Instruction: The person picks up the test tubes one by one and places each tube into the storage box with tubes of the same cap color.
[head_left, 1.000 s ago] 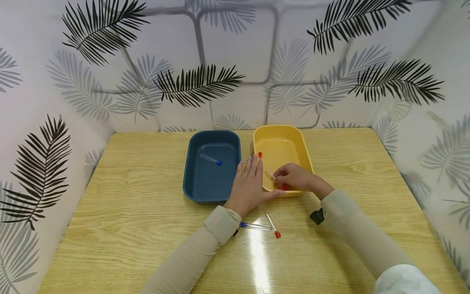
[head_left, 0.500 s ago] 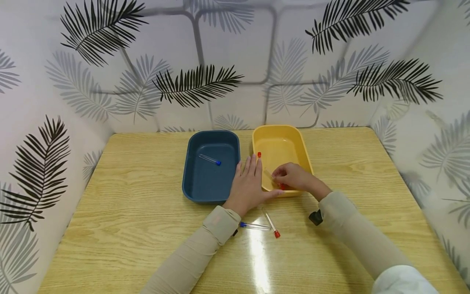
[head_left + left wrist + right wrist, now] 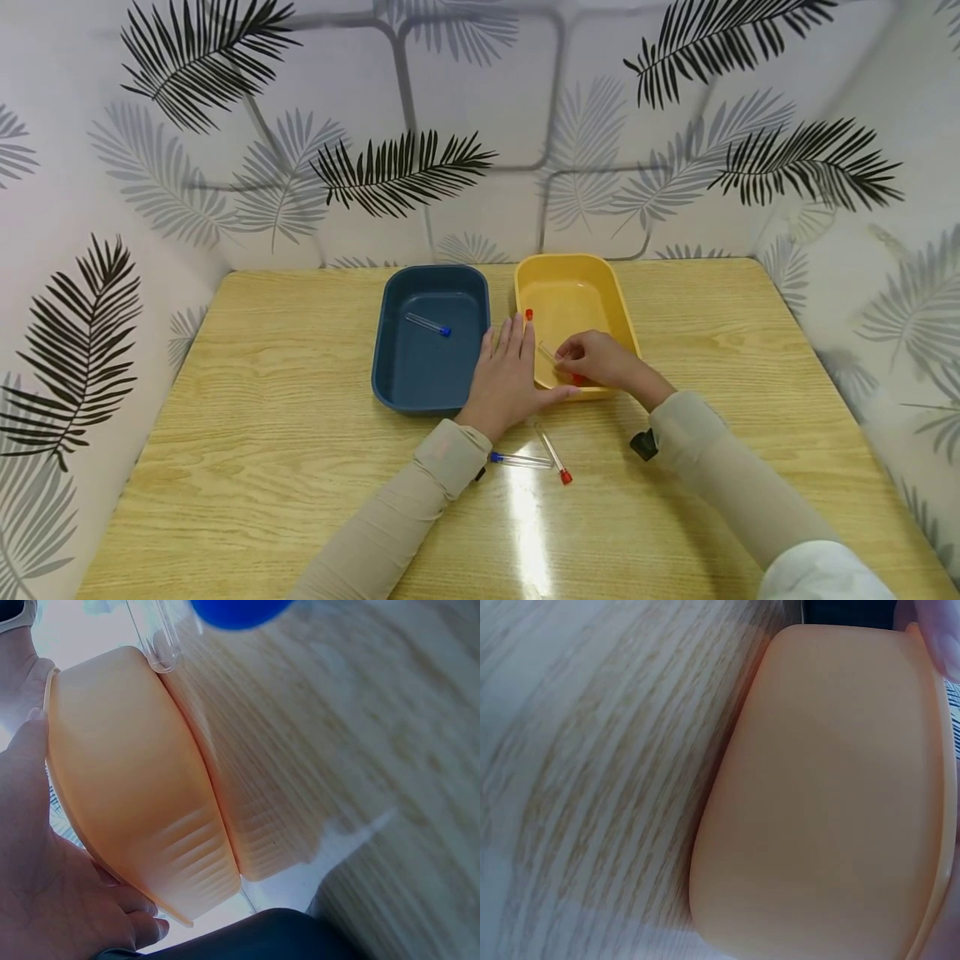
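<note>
My left hand [image 3: 506, 379] rests across the near left rim of the yellow tray [image 3: 570, 304], fingers straight and thumb stretched along the front edge. Inside that tray, my right hand [image 3: 596, 360] pinches a clear test tube [image 3: 547, 352] with a red cap, low by the near wall. Another red cap [image 3: 529, 315] shows just beyond my left fingertips; the rest of its tube is hidden. The left wrist view has the tray's outer wall [image 3: 135, 765] beside my hand. In the right wrist view the wall [image 3: 832, 787] covers most of the right hand.
To the left stands a dark blue tray [image 3: 420, 375] holding one blue-capped tube [image 3: 427, 324]. On the table in front of the trays lie a blue-capped tube [image 3: 521, 460] and a red-capped tube [image 3: 552, 452], their ends close together. A patterned cloth hangs behind.
The tube at my right fingertips has shifted slightly within the yellow tray. My left hand stays in place on the rim.
</note>
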Motion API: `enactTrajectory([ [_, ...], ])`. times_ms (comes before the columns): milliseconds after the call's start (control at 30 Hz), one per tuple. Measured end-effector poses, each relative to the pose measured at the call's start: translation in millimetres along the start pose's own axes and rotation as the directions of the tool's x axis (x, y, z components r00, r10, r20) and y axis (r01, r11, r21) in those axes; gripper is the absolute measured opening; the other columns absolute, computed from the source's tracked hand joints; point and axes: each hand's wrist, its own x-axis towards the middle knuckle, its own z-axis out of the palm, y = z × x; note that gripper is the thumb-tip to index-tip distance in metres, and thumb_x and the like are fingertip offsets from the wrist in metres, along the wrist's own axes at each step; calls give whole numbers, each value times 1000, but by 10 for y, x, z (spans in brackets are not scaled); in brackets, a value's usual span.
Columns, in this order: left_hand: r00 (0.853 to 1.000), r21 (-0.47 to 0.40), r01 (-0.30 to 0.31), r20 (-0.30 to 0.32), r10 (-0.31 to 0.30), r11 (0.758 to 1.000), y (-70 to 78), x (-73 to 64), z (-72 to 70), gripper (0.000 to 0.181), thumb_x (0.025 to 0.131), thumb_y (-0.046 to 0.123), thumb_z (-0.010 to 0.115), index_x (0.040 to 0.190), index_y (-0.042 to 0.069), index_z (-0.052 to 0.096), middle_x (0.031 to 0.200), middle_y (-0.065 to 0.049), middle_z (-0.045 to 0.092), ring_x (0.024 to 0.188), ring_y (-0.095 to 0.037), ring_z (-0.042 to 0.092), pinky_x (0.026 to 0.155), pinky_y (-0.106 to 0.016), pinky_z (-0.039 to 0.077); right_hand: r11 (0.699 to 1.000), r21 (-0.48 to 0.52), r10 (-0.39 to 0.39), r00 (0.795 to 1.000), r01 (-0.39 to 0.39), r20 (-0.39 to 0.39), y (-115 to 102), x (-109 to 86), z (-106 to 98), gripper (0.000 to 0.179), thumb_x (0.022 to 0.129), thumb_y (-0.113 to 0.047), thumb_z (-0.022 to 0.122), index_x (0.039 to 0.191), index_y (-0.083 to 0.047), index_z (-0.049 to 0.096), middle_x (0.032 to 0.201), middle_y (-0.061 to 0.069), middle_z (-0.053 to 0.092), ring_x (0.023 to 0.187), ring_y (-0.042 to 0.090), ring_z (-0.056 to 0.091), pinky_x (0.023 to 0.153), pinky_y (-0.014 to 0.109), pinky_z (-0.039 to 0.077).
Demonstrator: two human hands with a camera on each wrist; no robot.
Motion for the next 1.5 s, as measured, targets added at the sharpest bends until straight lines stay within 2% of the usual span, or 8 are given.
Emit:
enactTrajectory([
  [200, 1000, 1, -4, 1, 4, 1000, 15, 2, -13, 116, 70, 88, 19, 148, 3, 18, 153, -16, 13, 139, -30, 14, 111, -47, 5, 1000, 1, -3, 1000, 3, -16, -3, -29, -12, 25, 87, -20, 67, 101, 0, 67, 85, 4, 66, 74, 16, 57, 73, 29, 49],
  [467, 1000, -16, -1, 14, 2, 1000, 37, 9, -19, 115, 70, 88, 21, 148, 3, 18, 153, -15, 12, 140, -29, 12, 111, -47, 6, 999, 32, 23, 999, -22, -41, -14, -73, -34, 23, 92, -20, 60, 102, 0, 67, 84, 6, 65, 70, 17, 57, 66, 27, 49],
  [700, 1000, -29, 4, 25, -3, 1000, 50, 14, -7, 115, 70, 88, 22, 148, 3, 18, 153, -15, 11, 140, -28, 12, 112, -46, 3, 999, 31, -32, 983, 39, -183, 37, -91, -14, 21, 92, -18, 59, 101, -1, 67, 88, 7, 66, 75, 19, 58, 72, 33, 50],
  [900, 999, -31, 5, 35, -4, 1000, 55, 22, 8, 116, 70, 89, 21, 148, 3, 18, 154, -15, 10, 140, -28, 11, 112, -46, 3, 989, 121, -46, 943, 91, -331, 55, -127, -6, 29, 95, -25, 54, 106, 0, 65, 90, 11, 67, 75, 19, 61, 70, 35, 53],
  [1033, 999, -27, 6, 45, -4, 1000, 55, 28, 25, 116, 70, 89, 20, 148, 3, 17, 154, -15, 9, 140, -28, 10, 111, -46, 2, 975, 151, -78, 891, 161, -447, 71, -175, -10, 29, 95, -24, 55, 107, 0, 64, 93, 14, 67, 77, 21, 64, 73, 36, 53],
  [1167, 998, -24, 15, 56, -13, 1000, 46, 29, 26, 115, 70, 88, 19, 149, 4, 16, 154, -14, 8, 140, -28, 9, 111, -46, 1, 967, 148, -101, 839, 210, -534, 65, -291, -39, 29, 95, -26, 54, 106, -2, 65, 92, 15, 66, 78, 21, 64, 71, 28, 52],
  [1333, 999, -30, 14, 39, -12, 999, 41, 26, -2, 115, 71, 88, 22, 148, 3, 17, 154, -15, 9, 141, -28, 7, 111, -47, 3, 969, 168, -53, 814, 182, -579, 72, -565, -90, 34, 96, -34, 50, 102, -5, 65, 89, 13, 65, 77, 22, 63, 66, 21, 50],
  [1500, 999, -29, 10, 49, -8, 1000, 26, 18, -19, 115, 71, 88, 22, 148, 4, 16, 154, -15, 9, 141, -28, 8, 111, -47, 2, 966, 212, 13, 788, 150, -615, 174, -847, -85, 42, 98, -38, 44, 98, -1, 66, 87, 14, 65, 77, 26, 64, 65, 23, 51],
])
